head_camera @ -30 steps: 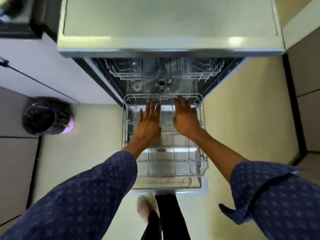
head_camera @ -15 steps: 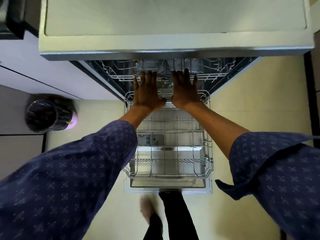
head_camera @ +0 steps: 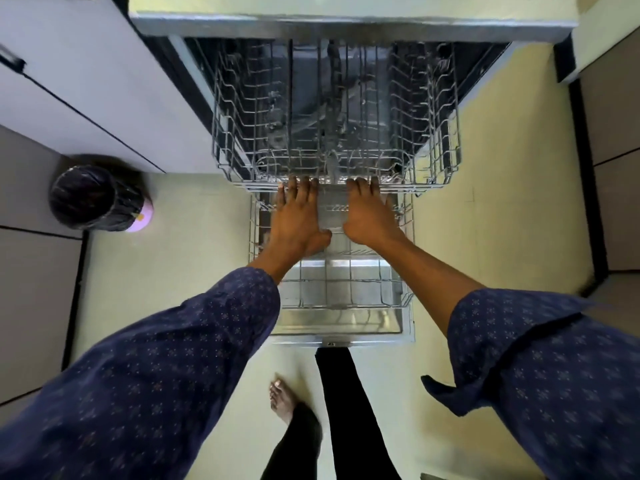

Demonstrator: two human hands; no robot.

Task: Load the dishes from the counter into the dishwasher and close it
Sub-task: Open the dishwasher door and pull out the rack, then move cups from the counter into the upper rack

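Gripping the front rail of the empty upper rack point(head_camera: 336, 109), pulled out over the lower rack point(head_camera: 341, 289), left hand point(head_camera: 294, 220) & right hand point(head_camera: 369, 216) have fingers curled on wire; prob. light, stiff, rolls easily.

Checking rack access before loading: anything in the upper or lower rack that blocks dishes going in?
Nothing visible. The upper rack and lower rack look bare; left hand and right hand grip the upper rack's front edge.

Fingertips of left hand point(head_camera: 294, 216) and right hand point(head_camera: 369, 213) hidden behind front rail of upper rack point(head_camera: 332, 183); grip not determinable. Lower rack point(head_camera: 343, 292) partly covered beneath fingers. Dishwasher point(head_camera: 346, 26) top cut off beyond fingers.
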